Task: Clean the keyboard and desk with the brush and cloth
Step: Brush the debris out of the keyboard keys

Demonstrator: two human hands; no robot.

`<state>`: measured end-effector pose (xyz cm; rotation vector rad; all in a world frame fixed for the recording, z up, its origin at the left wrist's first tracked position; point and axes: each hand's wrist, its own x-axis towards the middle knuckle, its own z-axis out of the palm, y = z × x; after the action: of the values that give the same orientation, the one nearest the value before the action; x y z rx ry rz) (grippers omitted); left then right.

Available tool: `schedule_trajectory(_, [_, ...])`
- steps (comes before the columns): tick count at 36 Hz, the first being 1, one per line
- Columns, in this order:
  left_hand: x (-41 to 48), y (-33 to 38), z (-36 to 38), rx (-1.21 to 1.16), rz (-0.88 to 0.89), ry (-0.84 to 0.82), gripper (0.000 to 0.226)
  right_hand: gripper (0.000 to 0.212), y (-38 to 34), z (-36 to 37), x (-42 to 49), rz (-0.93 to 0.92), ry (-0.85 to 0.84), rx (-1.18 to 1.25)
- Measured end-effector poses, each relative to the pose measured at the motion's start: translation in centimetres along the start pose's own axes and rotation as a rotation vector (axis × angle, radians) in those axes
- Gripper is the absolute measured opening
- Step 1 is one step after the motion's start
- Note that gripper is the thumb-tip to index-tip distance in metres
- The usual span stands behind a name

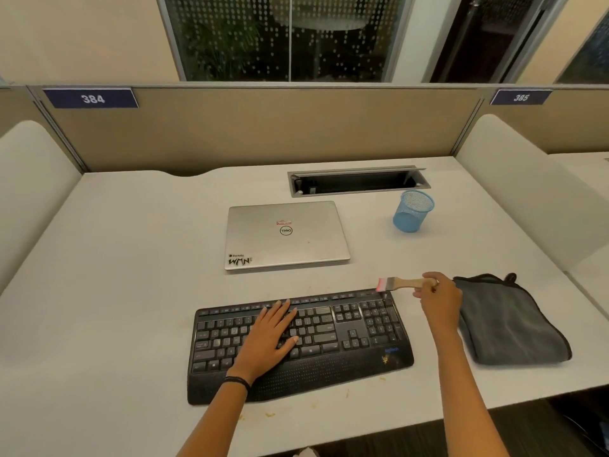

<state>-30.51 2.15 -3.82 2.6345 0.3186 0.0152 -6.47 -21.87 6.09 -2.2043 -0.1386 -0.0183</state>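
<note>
The right hand (440,296) grips the light, stiff brush (400,283) by its wooden handle at the keyboard's (329,328) far right corner. The left hand (268,334) lies flat, steadying the keys. The soft cloth (507,321) lies near the desk's (115,275) right edge.

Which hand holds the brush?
The right hand grips the brush by its handle; the left hand lies flat on the keyboard, holding nothing.

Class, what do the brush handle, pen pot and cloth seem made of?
The brush handle looks pale, matt tan: probably bare wood. The pen pot is blue see-through mesh, likely painted metal. The cloth is grey, limp, folded: soft fabric, perhaps microfibre.
</note>
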Motion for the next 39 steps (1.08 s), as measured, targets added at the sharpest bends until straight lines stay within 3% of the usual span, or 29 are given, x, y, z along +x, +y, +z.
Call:
schedule_trajectory(4, [-0.1, 0.0, 0.4, 0.008, 0.005, 0.032, 0.070, 0.024, -1.4, 1.4, -0.4, -0.079, -0.116, 0.061])
schedule_trajectory(10, [-0.2, 0.0, 0.4, 0.024, -0.001, 0.027, 0.072, 0.027, -2.9, 3.3, -0.9, -0.159, -0.223, -0.046])
schedule_trajectory(24, [-0.4, 0.2, 0.7, 0.059, 0.004, 0.076, 0.065, 0.022, 1.5, -2.2, 0.4, 0.004, -0.009, -0.016])
schedule_trajectory(30, [0.4, 0.7, 1.0, 0.100, -0.009, 0.017, 0.063, 0.017, 1.4, -1.8, -1.1, -0.061, -0.221, 0.005])
schedule_trajectory(39, [2.7, 3.8, 0.8, 0.178, 0.053, -0.090, 0.083, 0.024, 2.1, -2.4, -1.7, -0.039, 0.014, -0.012])
